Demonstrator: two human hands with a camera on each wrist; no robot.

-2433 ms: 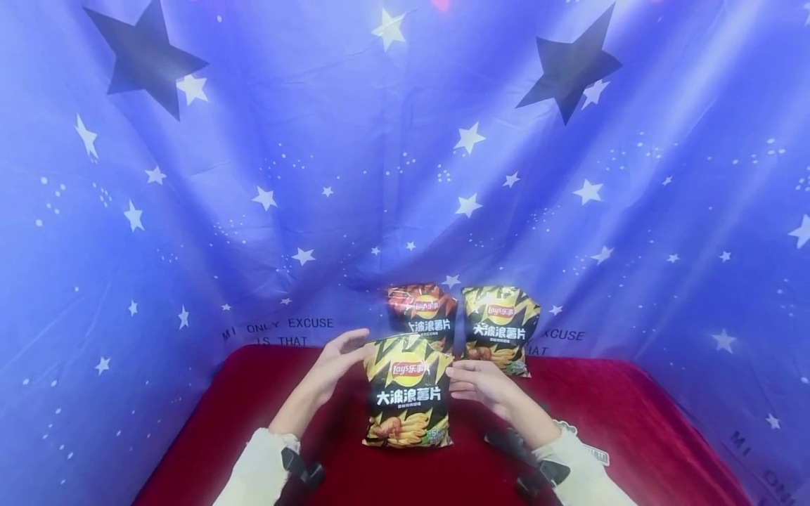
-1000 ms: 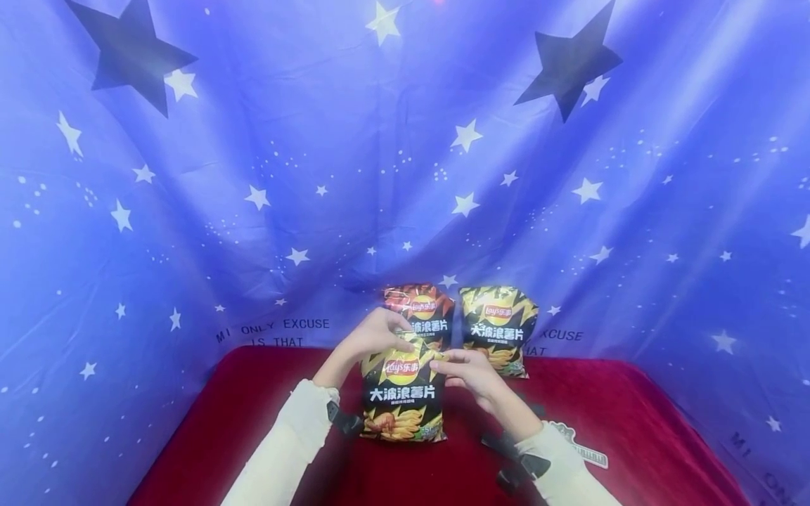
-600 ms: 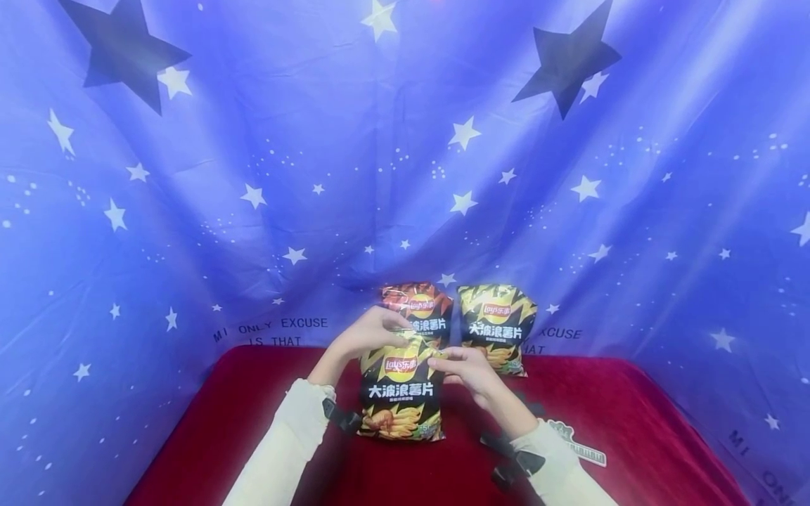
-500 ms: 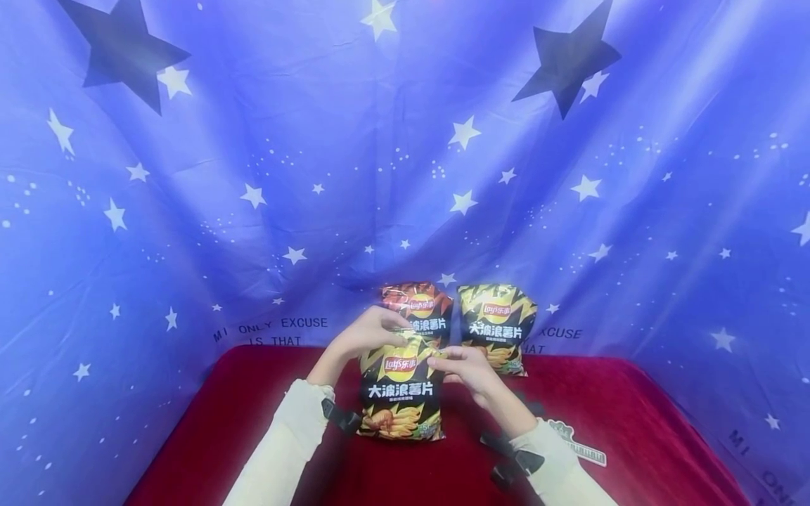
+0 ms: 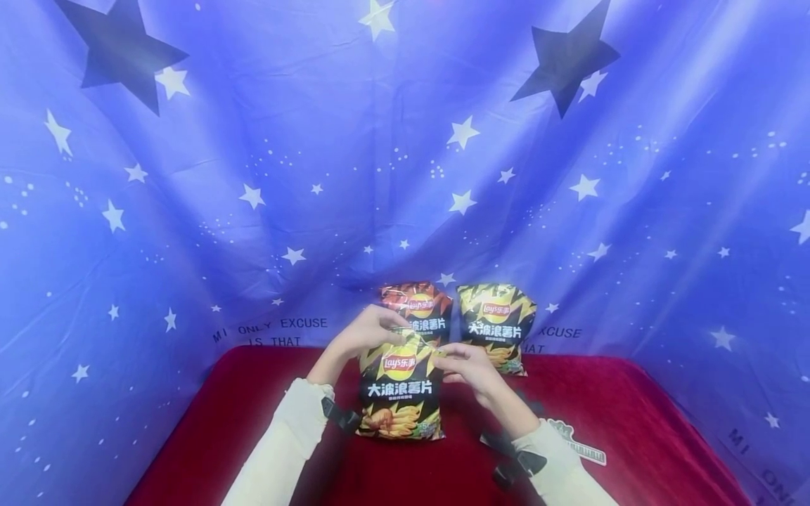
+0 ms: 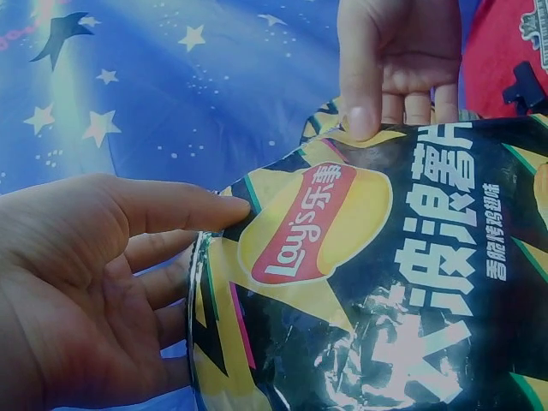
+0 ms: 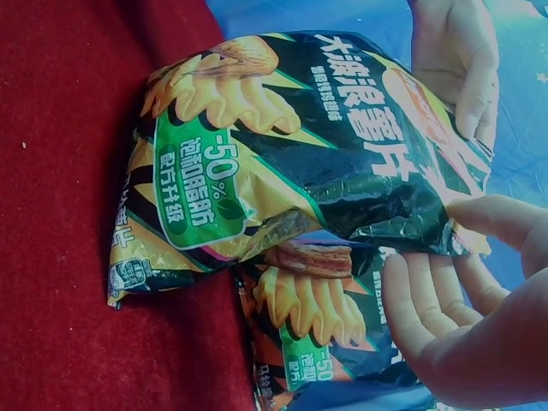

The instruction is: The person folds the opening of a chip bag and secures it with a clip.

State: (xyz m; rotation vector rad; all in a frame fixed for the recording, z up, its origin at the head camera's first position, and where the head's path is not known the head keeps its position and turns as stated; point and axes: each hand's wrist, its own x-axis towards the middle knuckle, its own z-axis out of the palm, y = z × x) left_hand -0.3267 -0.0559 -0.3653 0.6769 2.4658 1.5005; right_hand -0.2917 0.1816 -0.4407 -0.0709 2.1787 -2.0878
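A black and yellow Lay's potato chip bag point(image 5: 400, 393) stands at the middle of the red table, front facing me. My left hand point(image 5: 362, 332) pinches its top edge, thumb on the front, fingers behind, as the left wrist view confirms. At the top right corner, my right hand point(image 5: 470, 369) pinches the bag between thumb and fingers. The seal looks whole where visible; part of the top is covered by fingers. Right behind it is a red and black chip bag point(image 5: 420, 306), partly hidden. Another black and yellow chip bag point(image 5: 496, 316) stands to its right.
Red velvet cloth point(image 5: 240, 422) covers the table. A blue curtain point(image 5: 380, 140) with stars hangs behind and on both sides. Beside the right sleeve lies a flat grey-white cutout point(image 5: 585, 451), partly covered. Black straps point(image 5: 342, 414) sit on both wrists.
My left hand has moved from the bag's left side to its top edge and pinches it. My right hand has shifted up to the top right corner. Little differs over the last half second.
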